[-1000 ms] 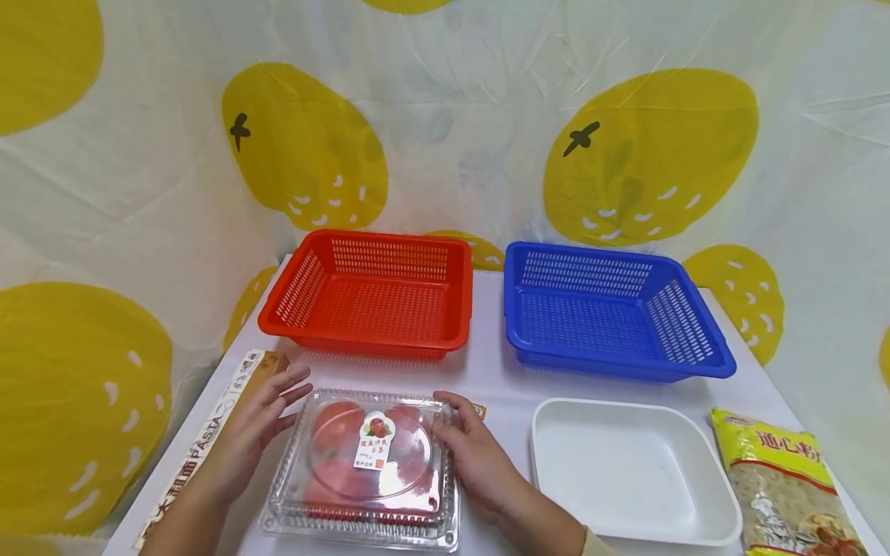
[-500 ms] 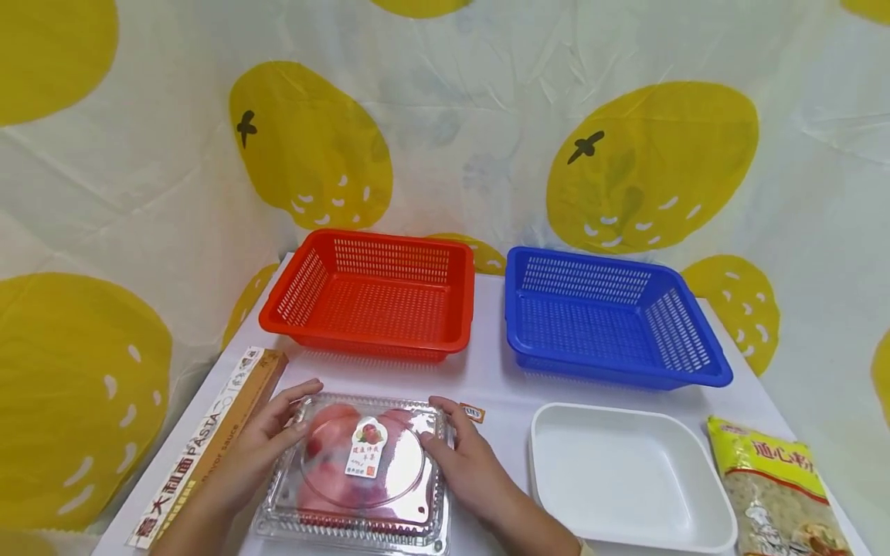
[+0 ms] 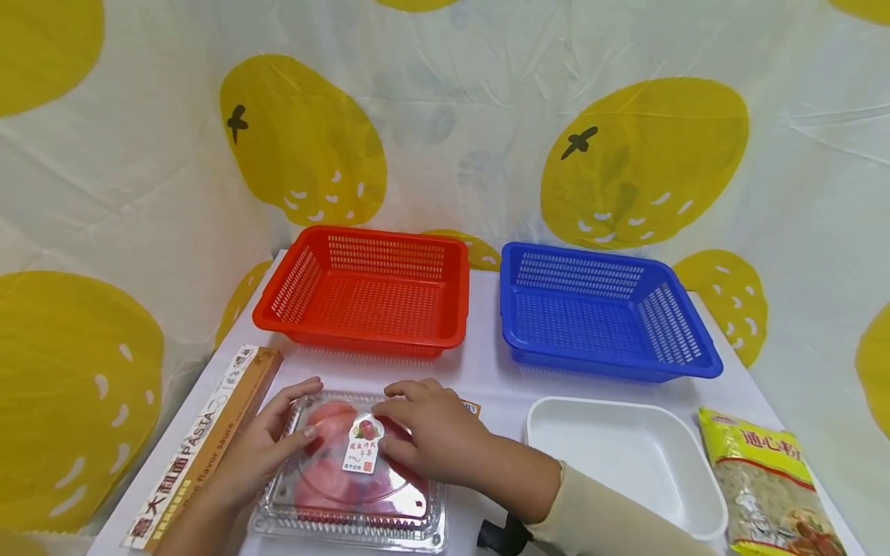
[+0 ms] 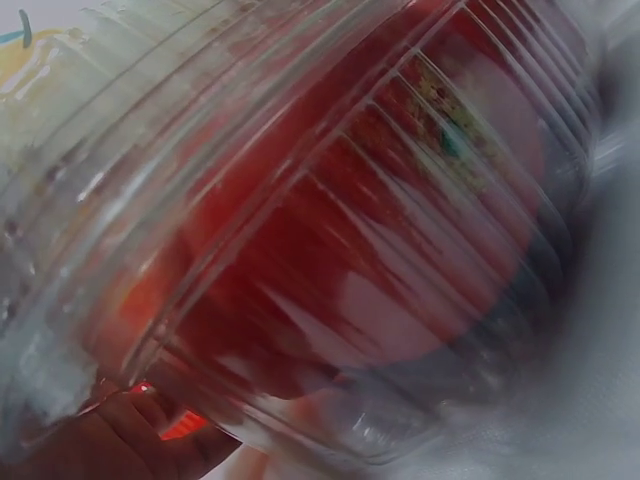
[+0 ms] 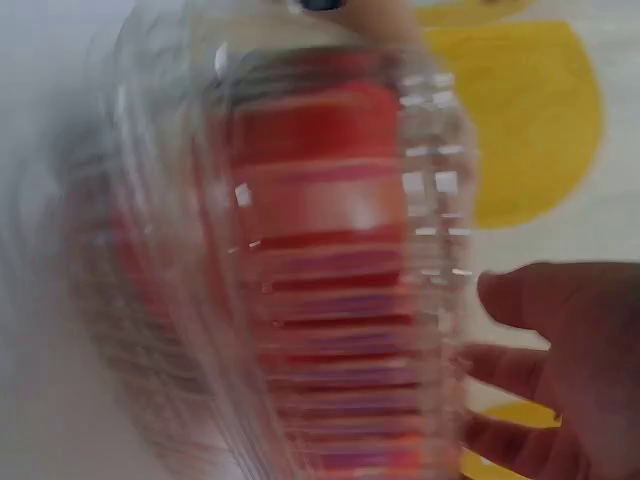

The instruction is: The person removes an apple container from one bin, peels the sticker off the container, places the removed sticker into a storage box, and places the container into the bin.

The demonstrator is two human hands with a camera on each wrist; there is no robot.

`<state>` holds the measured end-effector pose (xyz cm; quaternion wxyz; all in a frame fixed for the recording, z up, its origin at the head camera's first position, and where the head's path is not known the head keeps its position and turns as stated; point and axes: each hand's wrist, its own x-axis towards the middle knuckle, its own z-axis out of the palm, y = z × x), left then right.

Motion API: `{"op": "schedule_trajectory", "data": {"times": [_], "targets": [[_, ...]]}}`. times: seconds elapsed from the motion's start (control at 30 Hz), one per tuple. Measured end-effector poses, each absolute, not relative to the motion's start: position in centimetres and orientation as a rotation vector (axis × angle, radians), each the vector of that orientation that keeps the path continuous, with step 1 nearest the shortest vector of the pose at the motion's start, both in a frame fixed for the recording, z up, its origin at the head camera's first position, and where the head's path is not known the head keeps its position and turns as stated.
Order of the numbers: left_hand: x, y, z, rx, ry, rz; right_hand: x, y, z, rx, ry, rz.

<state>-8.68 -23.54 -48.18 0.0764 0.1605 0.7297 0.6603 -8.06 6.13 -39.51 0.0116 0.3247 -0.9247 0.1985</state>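
A clear plastic clamshell box (image 3: 334, 528) of red apples (image 3: 323, 483) lies at the front of the table, a white sticker (image 3: 361, 448) on its lid. My left hand (image 3: 257, 452) holds the left side of the box, thumb over the lid and fingers round the far left corner. In the left wrist view, ribbed plastic and a red apple (image 4: 350, 230) fill most of the picture. Over the right half of the lid is my right hand (image 3: 434, 432), fingertips near the sticker. The right wrist view shows its thumb and fingers (image 5: 505, 365) spread apart at the lid.
Behind the box stand a red basket (image 3: 375, 341) and a blue basket (image 3: 605, 367). A white tray (image 3: 626, 455) and a yellow-topped pasta bag (image 3: 765, 479) lie to the right. A long pasta box (image 3: 202, 444) lies left, and a small orange packet (image 3: 472, 406) is partly hidden.
My right hand has left the right edge of the box and moved leftward over its lid. My left hand came in from beside the box and now holds its left side.
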Motion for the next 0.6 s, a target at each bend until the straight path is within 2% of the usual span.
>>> {"op": "schedule_trajectory", "data": {"times": [0.1,0.3,0.6], "targets": [[-8.6,-23.5,-48.1,0.461,2.196,1.971,-8.4,5.2,-39.5,1.050,-2.888,0.482],[-8.7,-23.1,-48.1,0.472,2.176,1.977,-8.7,4.5,-39.8,1.063,-2.820,0.527],[-8.6,-23.4,-48.1,0.427,2.181,1.955,-9.6,2.5,-40.3,0.831,-2.927,0.757]]}}
